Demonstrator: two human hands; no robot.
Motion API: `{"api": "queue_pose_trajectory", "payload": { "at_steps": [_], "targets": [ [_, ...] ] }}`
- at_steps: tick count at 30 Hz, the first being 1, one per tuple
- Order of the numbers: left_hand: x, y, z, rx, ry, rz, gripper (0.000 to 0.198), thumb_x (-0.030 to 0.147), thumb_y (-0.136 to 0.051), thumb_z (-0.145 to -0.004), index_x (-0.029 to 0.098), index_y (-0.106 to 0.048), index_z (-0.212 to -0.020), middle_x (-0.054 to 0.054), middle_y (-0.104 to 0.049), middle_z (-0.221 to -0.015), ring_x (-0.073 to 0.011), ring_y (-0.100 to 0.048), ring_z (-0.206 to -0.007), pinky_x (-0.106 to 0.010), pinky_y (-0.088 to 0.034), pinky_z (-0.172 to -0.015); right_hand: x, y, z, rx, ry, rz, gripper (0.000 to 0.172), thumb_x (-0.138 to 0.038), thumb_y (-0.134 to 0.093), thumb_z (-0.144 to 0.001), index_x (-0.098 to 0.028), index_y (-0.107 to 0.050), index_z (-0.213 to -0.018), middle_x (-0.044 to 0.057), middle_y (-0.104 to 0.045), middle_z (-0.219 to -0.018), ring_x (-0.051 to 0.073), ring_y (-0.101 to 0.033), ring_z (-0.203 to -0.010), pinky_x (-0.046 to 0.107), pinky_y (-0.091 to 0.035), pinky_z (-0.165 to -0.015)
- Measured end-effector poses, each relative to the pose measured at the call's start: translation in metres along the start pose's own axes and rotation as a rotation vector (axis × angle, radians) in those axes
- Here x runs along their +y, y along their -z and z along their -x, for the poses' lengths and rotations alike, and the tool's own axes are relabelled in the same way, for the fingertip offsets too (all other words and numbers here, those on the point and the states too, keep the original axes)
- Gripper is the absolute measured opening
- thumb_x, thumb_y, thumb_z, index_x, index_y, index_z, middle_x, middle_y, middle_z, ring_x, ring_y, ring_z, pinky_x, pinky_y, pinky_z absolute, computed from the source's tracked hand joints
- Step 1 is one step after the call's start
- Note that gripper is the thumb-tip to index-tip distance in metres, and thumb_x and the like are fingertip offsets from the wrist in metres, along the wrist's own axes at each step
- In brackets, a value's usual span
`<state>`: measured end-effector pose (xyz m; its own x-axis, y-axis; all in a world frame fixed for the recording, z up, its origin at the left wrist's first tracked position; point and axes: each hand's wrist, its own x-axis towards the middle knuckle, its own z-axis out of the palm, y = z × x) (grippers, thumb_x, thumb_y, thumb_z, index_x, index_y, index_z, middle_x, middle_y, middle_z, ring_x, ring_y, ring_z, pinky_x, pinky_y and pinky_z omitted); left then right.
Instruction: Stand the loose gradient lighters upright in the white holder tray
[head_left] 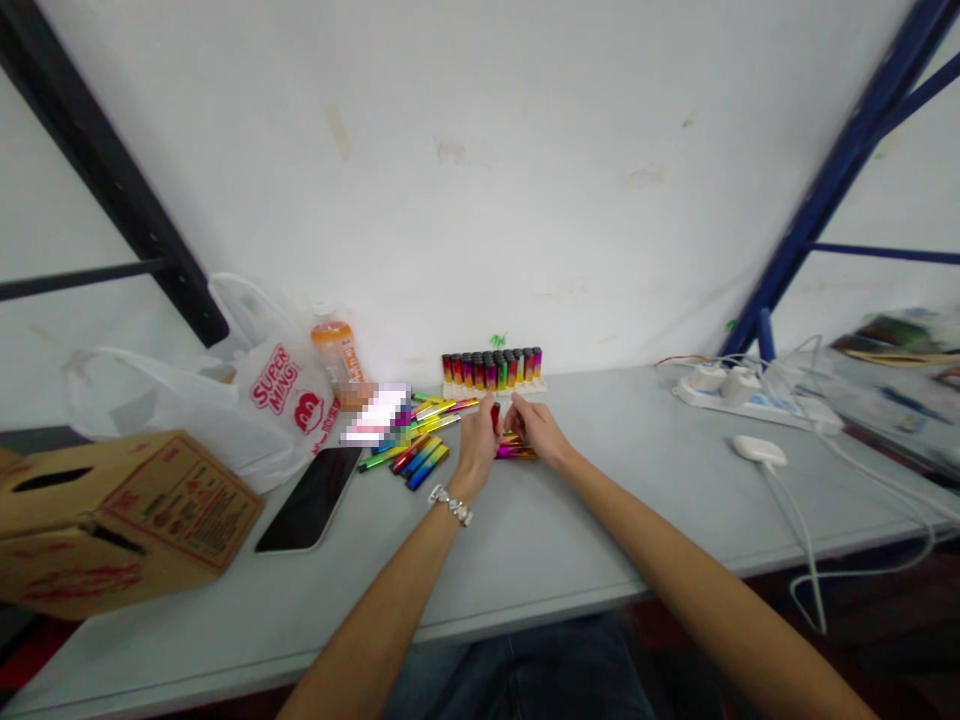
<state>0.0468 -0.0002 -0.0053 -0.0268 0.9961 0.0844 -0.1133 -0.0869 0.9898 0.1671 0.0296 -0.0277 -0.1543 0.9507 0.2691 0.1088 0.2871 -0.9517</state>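
Note:
My left hand [477, 443], a bracelet on its wrist, is closed round a small red lighter [495, 415] held upright. My right hand [534, 430] is closed beside it, its fingertips pinched near the same lighter; what it grips is unclear. Under the hands lie a few rainbow-coloured lighters [516, 451] on the grey table [570, 530]. Just beyond them a white tray [495, 386] against the wall holds a row of several upright lighters [491, 368]. To the left, a loose pile of coloured lighters [417, 450] is spread out.
A dark phone [311, 498] lies left of the pile. A cardboard box [112, 515], a white plastic bag [281, 400] and an orange bottle [336, 350] stand at the left. A power strip [739, 398], a white adapter [759, 449] and cables lie at the right.

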Motion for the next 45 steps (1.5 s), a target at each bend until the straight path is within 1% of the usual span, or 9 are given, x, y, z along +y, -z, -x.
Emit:
{"api": "queue_pose_trajectory", "payload": {
  "at_steps": [6,12,15,18,22,25,28,32,45],
  "targets": [
    [0.002,-0.004,0.000,0.085,0.022,0.005,0.047,0.043,-0.040,-0.089,0.020,-0.039,-0.048,0.005,-0.031,-0.041,-0.0075,-0.026,-0.038,-0.022,-0.023,-0.042,0.000,0.000,0.001,-0.011,0.001,0.005,0.067,-0.072,-0.038,-0.089,-0.018,-0.060,-0.055,-0.002,-0.043,-0.048,0.012,-0.039,-0.050,0.029,-0.030,-0.056],
    [0.005,0.001,-0.001,-0.059,0.144,0.162,0.068,0.079,-0.026,-0.086,0.021,-0.038,-0.053,0.006,-0.025,-0.041,-0.0068,-0.020,-0.037,-0.023,-0.016,-0.040,-0.015,-0.002,0.008,0.033,0.154,-0.084,0.042,-0.062,-0.062,-0.082,-0.020,-0.064,-0.082,-0.002,-0.059,-0.068,0.013,-0.051,-0.060,0.028,-0.041,-0.060],
    [0.005,0.001,-0.002,-0.103,0.095,0.173,0.072,0.086,-0.021,-0.082,0.021,-0.036,-0.054,0.004,-0.032,-0.045,-0.0072,-0.025,-0.038,-0.024,-0.016,-0.040,-0.021,-0.005,0.012,-0.013,0.129,-0.171,0.042,-0.056,-0.073,-0.076,-0.022,-0.062,-0.097,-0.001,-0.066,-0.073,0.015,-0.059,-0.059,0.029,-0.047,-0.060],
    [0.001,0.000,-0.005,-0.143,0.067,0.136,0.073,0.087,-0.018,-0.082,0.021,-0.039,-0.057,0.004,-0.035,-0.048,-0.0085,-0.028,-0.041,-0.025,-0.018,-0.040,-0.025,-0.003,0.012,-0.020,0.098,-0.201,0.041,-0.054,-0.075,-0.074,-0.021,-0.062,-0.094,-0.001,-0.065,-0.064,0.017,-0.062,-0.056,0.032,-0.050,-0.060],
    [-0.008,0.005,-0.010,-0.117,-0.089,-0.058,0.072,0.075,-0.016,-0.091,0.018,-0.054,-0.068,-0.003,-0.057,-0.066,-0.0144,-0.050,-0.059,-0.027,-0.039,-0.053,-0.030,0.014,0.001,0.031,0.119,-0.181,0.041,-0.053,-0.079,-0.069,-0.020,-0.063,-0.086,-0.001,-0.064,-0.060,0.016,-0.060,-0.055,0.030,-0.048,-0.056],
    [-0.012,0.017,-0.015,0.030,-0.361,-0.384,0.045,0.054,-0.040,-0.096,0.018,-0.062,-0.083,-0.007,-0.066,-0.089,-0.0199,-0.059,-0.086,-0.033,-0.048,-0.079,-0.031,0.037,-0.017,0.119,0.190,-0.131,0.038,-0.050,-0.078,-0.070,-0.019,-0.065,-0.086,0.001,-0.067,-0.067,0.015,-0.061,-0.059,0.030,-0.049,-0.059],
    [-0.013,0.033,-0.018,-0.029,-0.509,-0.713,0.018,0.031,-0.055,-0.090,0.019,-0.064,-0.082,-0.006,-0.066,-0.090,-0.0211,-0.059,-0.088,-0.037,-0.047,-0.087,-0.027,0.061,-0.042,0.215,0.229,0.034,0.034,-0.045,-0.076,-0.071,-0.018,-0.067,-0.089,0.003,-0.070,-0.075,0.017,-0.064,-0.064,0.031,-0.050,-0.064],
    [-0.011,0.044,-0.016,-0.156,-0.502,-0.908,0.005,0.021,-0.064,-0.084,0.019,-0.068,-0.086,-0.006,-0.069,-0.091,-0.0218,-0.062,-0.087,-0.038,-0.048,-0.087,-0.017,0.075,-0.074,0.172,0.242,0.301,0.021,-0.035,-0.070,-0.074,-0.018,-0.070,-0.085,0.001,-0.067,-0.066,0.016,-0.060,-0.061,0.030,-0.047,-0.064],
    [-0.023,0.044,-0.020,-0.170,-0.470,-0.942,0.006,0.018,-0.070,-0.082,0.018,-0.072,-0.088,-0.009,-0.068,-0.097,-0.0263,-0.061,-0.100,-0.043,-0.047,-0.096,-0.002,0.082,-0.116,-0.026,0.272,0.475,0.009,-0.016,-0.069,-0.071,-0.016,-0.075,-0.077,0.002,-0.072,-0.071,0.017,-0.062,-0.068,0.029,-0.047,-0.070]
  ]
}}
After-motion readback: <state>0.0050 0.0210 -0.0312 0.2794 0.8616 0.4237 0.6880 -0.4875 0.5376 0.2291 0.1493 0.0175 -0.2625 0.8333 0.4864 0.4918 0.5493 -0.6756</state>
